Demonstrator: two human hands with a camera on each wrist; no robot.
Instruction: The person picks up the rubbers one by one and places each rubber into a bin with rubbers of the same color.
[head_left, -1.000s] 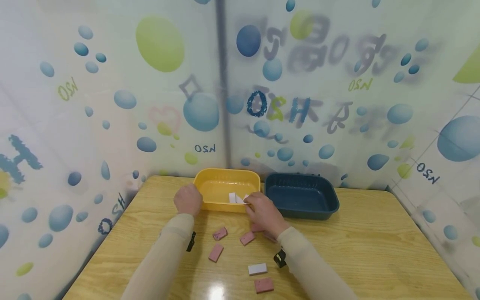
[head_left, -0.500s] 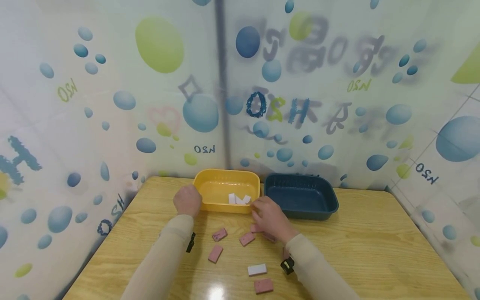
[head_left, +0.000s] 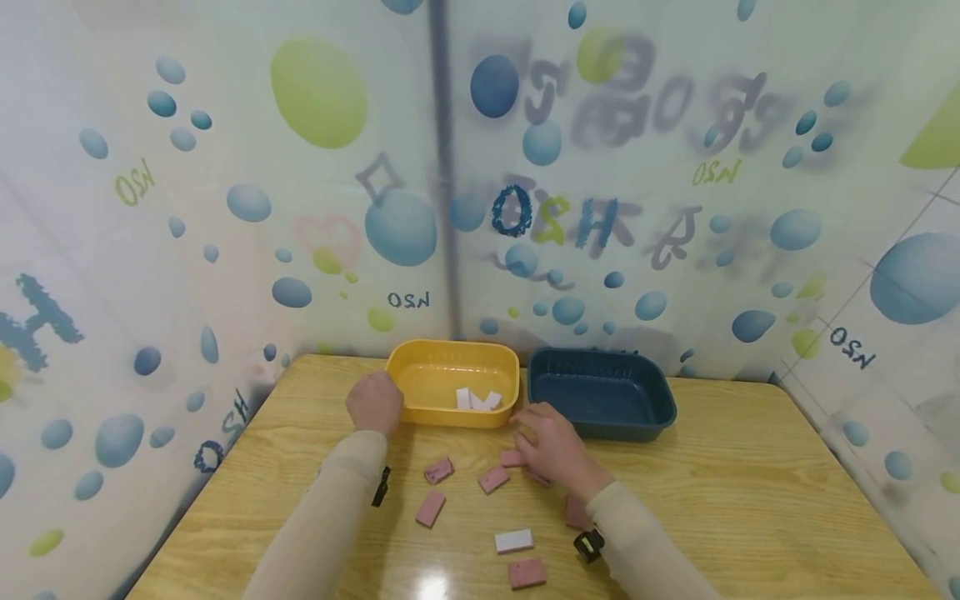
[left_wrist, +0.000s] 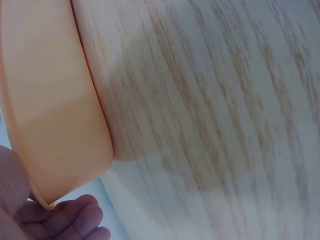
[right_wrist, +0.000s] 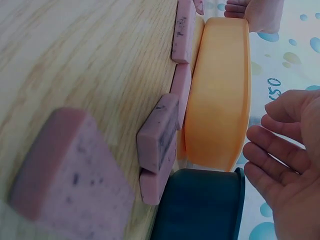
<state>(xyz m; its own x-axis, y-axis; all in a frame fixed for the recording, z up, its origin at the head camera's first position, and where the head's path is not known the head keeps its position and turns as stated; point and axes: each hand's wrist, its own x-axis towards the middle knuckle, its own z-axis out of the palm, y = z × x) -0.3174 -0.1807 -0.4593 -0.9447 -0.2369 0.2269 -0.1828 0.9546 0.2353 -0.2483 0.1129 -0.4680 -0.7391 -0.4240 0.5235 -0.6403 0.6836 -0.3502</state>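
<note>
Yellow rectangular plastic tray (head_left: 427,382) on the pale wood-grain table (head_left: 750,483); small white rectangular pieces (head_left: 462,399) lie inside, toward its right end. Left hand (head_left: 375,403): thumb and curled fingers grip the tray's left end at the rim. Right hand (head_left: 552,446): fingers loosely bent, thumb apart, nothing held; over pink speckled rectangular blocks (head_left: 494,479) near the tray's front right corner. Dark blue rectangular plastic tray (head_left: 600,396) just beside, to the right. White-topped block (head_left: 513,541) nearer the person.
</note>
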